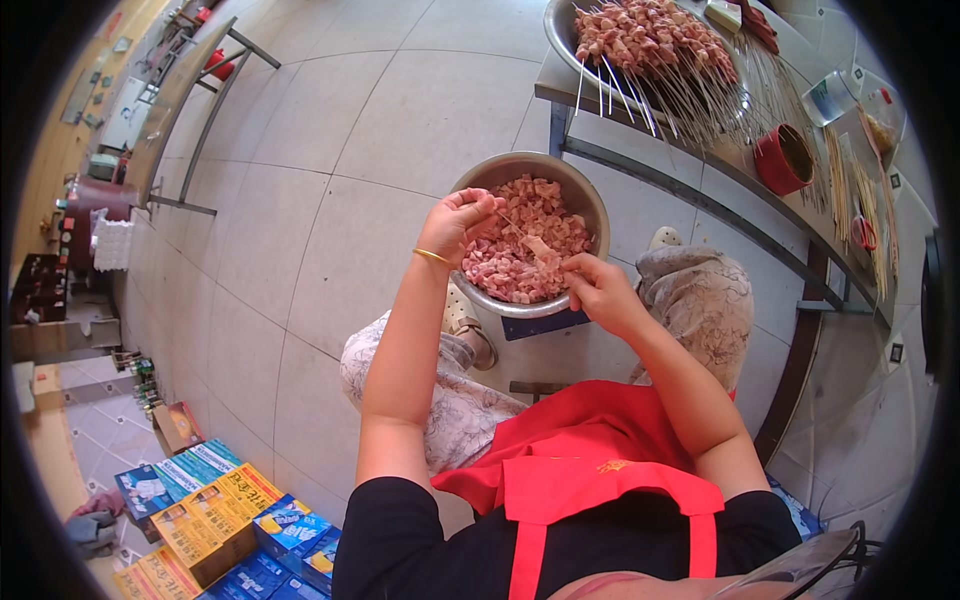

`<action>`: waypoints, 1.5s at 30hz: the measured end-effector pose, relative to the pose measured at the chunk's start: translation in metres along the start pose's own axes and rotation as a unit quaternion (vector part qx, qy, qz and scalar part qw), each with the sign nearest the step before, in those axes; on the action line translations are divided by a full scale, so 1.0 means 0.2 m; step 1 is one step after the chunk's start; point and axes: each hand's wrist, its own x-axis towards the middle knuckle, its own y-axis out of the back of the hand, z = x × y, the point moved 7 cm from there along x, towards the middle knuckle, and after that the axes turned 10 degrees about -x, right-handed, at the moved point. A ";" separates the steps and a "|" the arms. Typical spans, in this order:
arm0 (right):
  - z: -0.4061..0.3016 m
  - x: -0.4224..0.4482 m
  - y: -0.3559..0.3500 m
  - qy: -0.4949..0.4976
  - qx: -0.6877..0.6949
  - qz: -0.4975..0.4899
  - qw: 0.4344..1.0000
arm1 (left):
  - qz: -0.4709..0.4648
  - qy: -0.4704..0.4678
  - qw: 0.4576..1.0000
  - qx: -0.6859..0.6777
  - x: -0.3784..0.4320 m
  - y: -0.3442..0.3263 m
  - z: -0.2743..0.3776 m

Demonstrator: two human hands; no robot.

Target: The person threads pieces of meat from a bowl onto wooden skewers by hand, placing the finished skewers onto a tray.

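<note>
A large metal bowl (596, 196) with diced raw meat (495, 259) stands before me on a blue base. My left hand (459, 223), with a gold bangle at the wrist, pinches a thin metal skewer (511, 220) over the bowl's left side. The skewer slants down to the right towards a pale piece of meat (537, 245). My right hand (602, 291) is at the bowl's right rim, its thumb and forefinger closed on a piece of meat near the skewer's far end. Whether the tip is through that piece is too small to tell.
At the right, a metal-framed table (720, 163) bears a basin (556, 37) of skewered meat (652, 37), a red container (775, 159), loose skewers (838, 180) and red-handled scissors (864, 232). Cardboard boxes (217, 517) are stacked at the lower left. Another table (169, 112) stands upper left.
</note>
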 end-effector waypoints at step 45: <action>-0.01 0.03 -0.01 0.028 0.022 0.022 0.999 | -0.027 0.040 0.997 0.058 -0.02 -0.07 -0.13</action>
